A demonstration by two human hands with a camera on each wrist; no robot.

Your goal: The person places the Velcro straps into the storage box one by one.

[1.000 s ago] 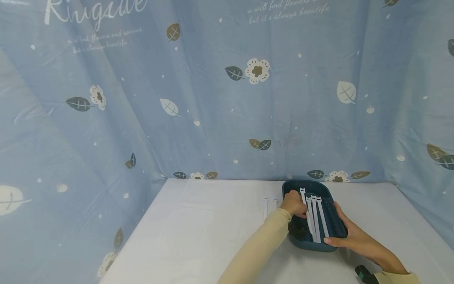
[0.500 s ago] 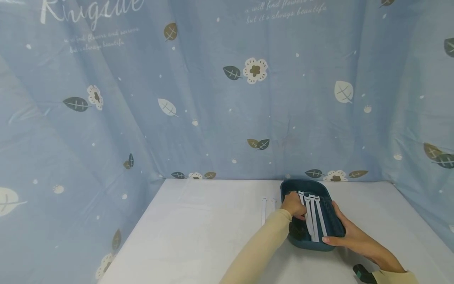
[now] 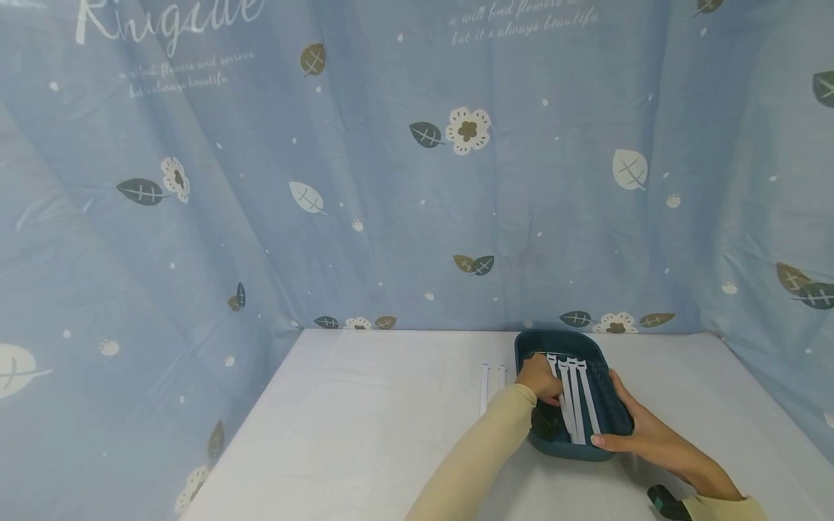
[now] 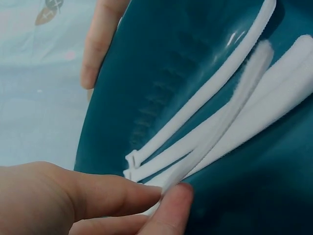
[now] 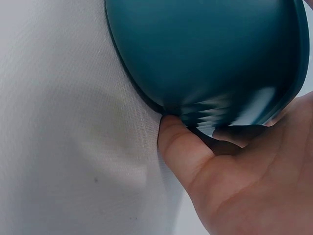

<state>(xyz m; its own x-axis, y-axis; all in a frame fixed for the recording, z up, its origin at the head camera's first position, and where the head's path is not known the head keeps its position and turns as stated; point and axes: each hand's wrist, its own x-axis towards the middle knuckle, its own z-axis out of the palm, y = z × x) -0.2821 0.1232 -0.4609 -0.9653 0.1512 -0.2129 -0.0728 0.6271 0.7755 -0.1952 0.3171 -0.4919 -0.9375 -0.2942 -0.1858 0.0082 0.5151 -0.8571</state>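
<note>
A dark teal plastic basket stands near the back of the white table. Several white hook-and-loop cable ties lie lengthwise inside it, their slotted heads toward the far end. My left hand reaches into the basket; in the left wrist view its thumb and forefinger pinch one cable tie, whose tail rises over the others. My right hand grips the basket's right side, thumb at the near rim. In the right wrist view the thumb is on the rim, with fingers behind the wall.
Two white strips, one of them a longer strip, lie on the table left of the basket, partly behind the left sleeve. A blue patterned curtain hangs along the table's back and sides. A dark device sits by the right cuff.
</note>
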